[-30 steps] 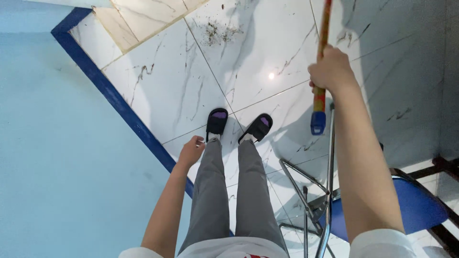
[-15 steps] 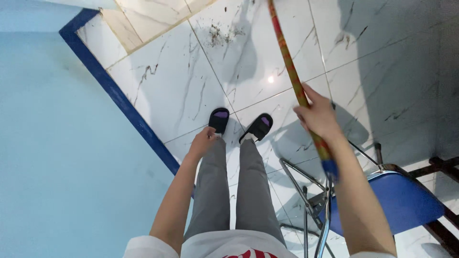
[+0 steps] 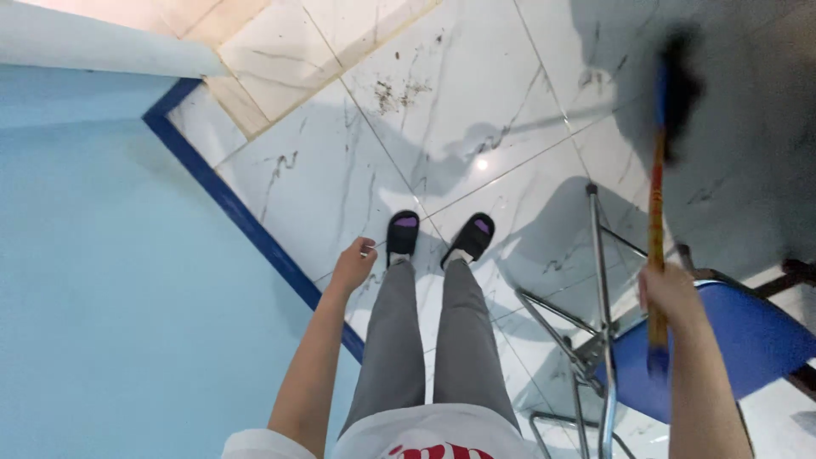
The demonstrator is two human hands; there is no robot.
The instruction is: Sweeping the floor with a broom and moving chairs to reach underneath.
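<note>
While the right hand gripped the broom with its fingers closed round the handle, the stick stood above the blue chair, its blurred head over the tiled floor. The left hand hung loosely curled, empty, beside the leg.

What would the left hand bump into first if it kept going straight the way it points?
Probably the left slipper. The left hand hangs curled beside the grey trouser leg, pointing down at it. Depth is hard to judge; it could meet the marble floor tile instead.
</note>
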